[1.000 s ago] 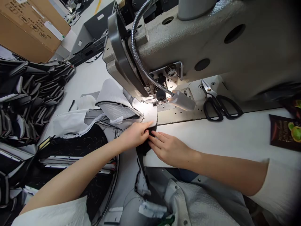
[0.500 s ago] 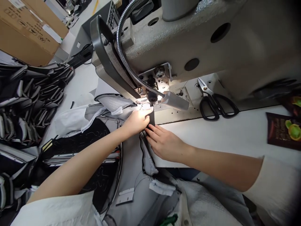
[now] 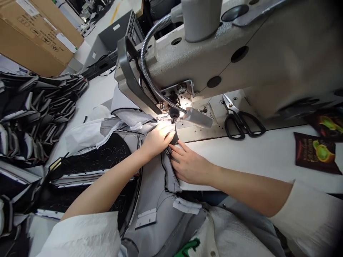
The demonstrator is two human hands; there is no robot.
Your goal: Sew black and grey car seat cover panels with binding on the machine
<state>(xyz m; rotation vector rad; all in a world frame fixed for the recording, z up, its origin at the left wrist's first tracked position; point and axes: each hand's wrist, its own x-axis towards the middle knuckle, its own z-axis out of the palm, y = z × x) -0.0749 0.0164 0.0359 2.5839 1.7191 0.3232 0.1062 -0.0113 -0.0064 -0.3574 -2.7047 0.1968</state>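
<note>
My left hand (image 3: 158,138) is closed on a grey and black sewn fabric cover (image 3: 151,178), just in front of the lit presser foot (image 3: 173,120) of a sewing machine (image 3: 158,67). Its thumb and fingers press together at a black strip (image 3: 174,138). Close beside it, my right hand (image 3: 189,165) has bent fingers around the black strip's lower edge; its thumb is hidden. The cover hangs off the table's front edge towards my lap, with white tabs (image 3: 187,205) along its seams. Fingertips of the left hand partly hide the stitching spot.
Black-handled scissors (image 3: 241,121) lie on the machine bed to the right. Brown snack packets (image 3: 316,153) are at the far right. On the left are stacked black and grey pieces (image 3: 32,117), with a cardboard box (image 3: 40,39) and a grey crate (image 3: 107,39) behind.
The whole view has shifted slightly. My left hand's fingers have drawn closer together over the fabric, and my right hand's fingers are more bent at the strip's edge. The black strip has turned slightly.
</note>
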